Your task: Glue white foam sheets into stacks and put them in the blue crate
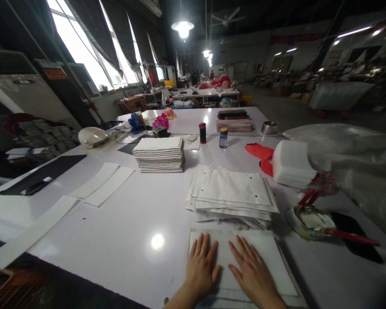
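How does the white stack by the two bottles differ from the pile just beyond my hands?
The folded stack is neat, tall and square-edged; the punched pile is wider, flatter and fanned out unevenly. The punched pile shows small dark holes; the folded stack shows none. Both are white and lie on the table.

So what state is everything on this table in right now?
Left hand: open, flat on the white sheet.
Right hand: open, flat on the same sheet.
White sheet: lying flat at the table edge.
Punched sheet stack: loosely fanned.
Folded white stack: neat, squared.
Red-capped bottle: upright, capped.
Blue bottle: upright, capped.
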Available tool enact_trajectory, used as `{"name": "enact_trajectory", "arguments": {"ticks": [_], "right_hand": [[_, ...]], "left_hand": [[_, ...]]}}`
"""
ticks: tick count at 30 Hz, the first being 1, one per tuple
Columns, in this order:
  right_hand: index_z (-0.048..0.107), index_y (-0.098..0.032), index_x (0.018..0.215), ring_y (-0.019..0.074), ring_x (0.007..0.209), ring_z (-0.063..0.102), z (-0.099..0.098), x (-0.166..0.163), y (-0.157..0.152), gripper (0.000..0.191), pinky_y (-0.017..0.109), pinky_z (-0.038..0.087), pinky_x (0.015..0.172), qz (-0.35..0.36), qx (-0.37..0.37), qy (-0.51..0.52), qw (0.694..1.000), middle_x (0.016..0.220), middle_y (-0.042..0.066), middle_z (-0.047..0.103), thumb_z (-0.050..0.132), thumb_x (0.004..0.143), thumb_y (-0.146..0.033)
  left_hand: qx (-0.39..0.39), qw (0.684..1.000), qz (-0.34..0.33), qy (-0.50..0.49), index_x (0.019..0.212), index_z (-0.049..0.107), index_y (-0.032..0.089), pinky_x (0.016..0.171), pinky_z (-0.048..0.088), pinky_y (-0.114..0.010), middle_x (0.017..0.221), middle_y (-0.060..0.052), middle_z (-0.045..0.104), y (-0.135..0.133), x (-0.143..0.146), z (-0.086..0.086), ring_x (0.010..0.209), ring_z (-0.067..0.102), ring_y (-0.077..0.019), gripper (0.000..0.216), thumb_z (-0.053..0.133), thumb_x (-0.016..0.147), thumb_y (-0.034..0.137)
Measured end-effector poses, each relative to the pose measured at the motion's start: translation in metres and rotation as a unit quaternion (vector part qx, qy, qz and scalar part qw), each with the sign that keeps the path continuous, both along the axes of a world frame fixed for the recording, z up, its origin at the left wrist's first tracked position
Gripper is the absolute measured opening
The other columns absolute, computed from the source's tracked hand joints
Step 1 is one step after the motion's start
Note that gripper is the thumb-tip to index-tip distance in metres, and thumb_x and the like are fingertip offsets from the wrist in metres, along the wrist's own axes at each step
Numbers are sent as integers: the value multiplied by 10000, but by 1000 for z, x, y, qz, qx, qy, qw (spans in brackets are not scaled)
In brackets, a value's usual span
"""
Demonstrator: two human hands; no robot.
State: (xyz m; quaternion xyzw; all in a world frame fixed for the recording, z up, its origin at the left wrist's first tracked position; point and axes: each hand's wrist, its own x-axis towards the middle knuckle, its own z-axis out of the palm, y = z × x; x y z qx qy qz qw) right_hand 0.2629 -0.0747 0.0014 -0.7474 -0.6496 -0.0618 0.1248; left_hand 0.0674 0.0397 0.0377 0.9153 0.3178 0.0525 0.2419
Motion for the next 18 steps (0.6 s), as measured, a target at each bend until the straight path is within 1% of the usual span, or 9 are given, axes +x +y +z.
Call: {"name": "enact_trajectory", "arguments": {"ticks": [3,5,8,10,12,14,16,18], "right_hand": [[322,-220,1455,295,1392,208,-12,22,-8,677,506,326,1083,-40,4,-7,999,1520,123,231,411,902,-601],[331,-183,1450,315,1393,197,-19,35,-16,711,515,340,1074,-68,19,-15,997,1523,151,203,424,889,-610],[355,-158,1440,352,1387,190,-26,40,-23,759,516,383,1042,-107,44,-17,993,1530,185,153,469,854,-626],[387,-159,1425,369,1373,226,-23,41,-22,753,516,416,1012,-111,58,-16,992,1521,195,187,488,840,-622],[442,-163,1393,361,1344,304,-11,50,-18,675,505,437,995,-103,80,-3,991,1486,188,289,467,864,-582],[524,-177,1324,333,1264,429,12,72,-8,562,481,443,988,-108,115,26,987,1387,165,445,426,898,-531],[596,-182,1226,297,1147,531,41,107,9,497,448,433,989,-129,150,72,978,1232,141,572,395,909,-508],[629,-171,1142,286,1045,582,66,145,34,488,428,434,962,-172,158,127,964,1097,137,633,366,887,-494]], "left_hand": [[0,999,35,-10,1435,302,346,1145,73,-609,1572,-50,-16,6,-6,0,1434,-42,-385,745,511,785,644],[-2,999,48,-19,1429,312,355,1144,67,-617,1569,-48,-23,7,-9,-1,1429,-52,-393,777,553,753,654],[-7,998,49,-28,1426,312,363,1146,65,-614,1561,-41,-22,9,-11,-2,1428,-45,-389,774,561,751,647],[-13,998,48,-24,1427,302,355,1142,51,-620,1554,-49,-12,11,-10,-3,1427,-36,-387,781,550,751,656],[-28,998,48,-17,1430,293,324,1138,46,-626,1548,-79,31,15,-9,-5,1424,-10,-390,836,565,723,678],[-52,997,63,-13,1418,317,307,1136,61,-628,1537,-102,115,21,-7,-8,1422,54,-389,831,575,718,673],[-60,992,103,-32,1387,380,334,1140,77,-618,1521,-90,215,31,-3,-13,1415,127,-380,745,572,738,646],[-50,984,154,-74,1348,442,373,1145,109,-605,1502,-62,296,44,1,-16,1408,175,-376,669,573,745,631]]}}
